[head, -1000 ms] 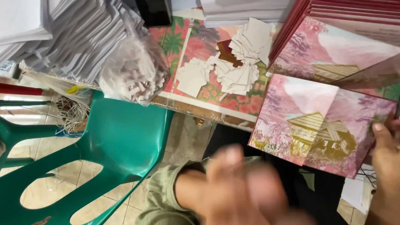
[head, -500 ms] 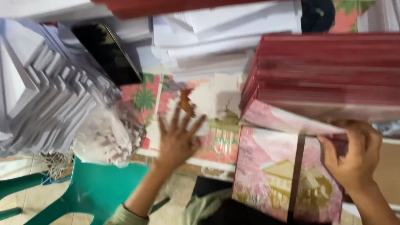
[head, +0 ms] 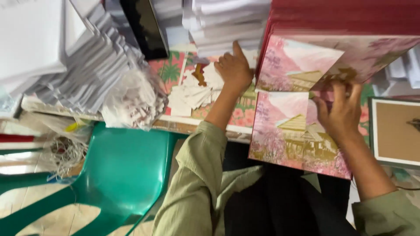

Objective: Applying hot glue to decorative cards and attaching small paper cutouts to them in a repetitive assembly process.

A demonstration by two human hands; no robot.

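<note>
- Fingertips of left hand [head: 234, 67] partly tucked under the white paper stacks [head: 223, 24] at top centre; hand loosely curled over small white paper cutouts [head: 197, 89]; whether it pinches one cannot be told.
- Right hand [head: 343, 111] grips the pink illustrated card [head: 293, 131], centre right; thumb hidden behind the raised flap.
- Card: glossy, folded, gold house print; lower edge hangs off the table over the lap.
- Maroon card stack [head: 345, 17], upper right, cut off by the frame.
- Clear crinkled plastic bag [head: 135, 100] of cutouts, left of centre; contents blurred.
- Green plastic chair [head: 118, 170], smooth, lower left.
</note>
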